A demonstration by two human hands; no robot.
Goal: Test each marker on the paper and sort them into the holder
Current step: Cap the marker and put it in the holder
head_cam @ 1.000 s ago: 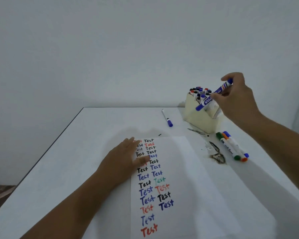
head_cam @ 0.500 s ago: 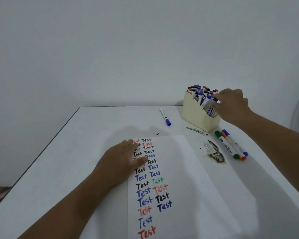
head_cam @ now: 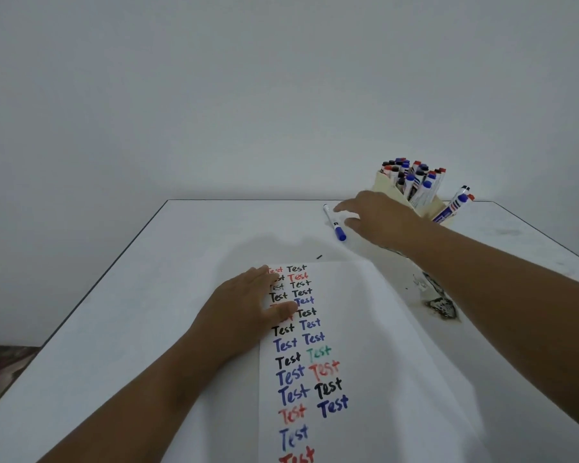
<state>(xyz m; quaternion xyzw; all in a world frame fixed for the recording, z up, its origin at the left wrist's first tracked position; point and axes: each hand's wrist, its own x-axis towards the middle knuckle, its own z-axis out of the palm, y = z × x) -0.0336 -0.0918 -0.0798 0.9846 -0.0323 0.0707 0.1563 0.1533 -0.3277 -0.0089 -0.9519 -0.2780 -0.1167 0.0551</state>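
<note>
A white sheet of paper point(head_cam: 375, 329) lies on the table with columns of the word "Test" in black, blue, red and green. My left hand point(head_cam: 244, 305) lies flat on its upper left corner. A slim white marker with a blue cap point(head_cam: 334, 222) lies on the table beyond the paper. My right hand point(head_cam: 378, 217) hovers just right of it, fingers spread and holding nothing. Behind that hand stands the cream holder point(head_cam: 430, 208), packed with several capped markers; more markers point(head_cam: 453, 205) lean out at its right side.
The white table point(head_cam: 147, 295) has a dark edge at the left and back, with a plain wall behind. A dark stain point(head_cam: 442, 307) marks the surface under my right forearm. A tiny black speck point(head_cam: 319, 257) lies above the paper.
My right hand put the blue marker into the holder, let go, and moved left toward the blue-capped marker on the table. My left hand stayed on the paper.
</note>
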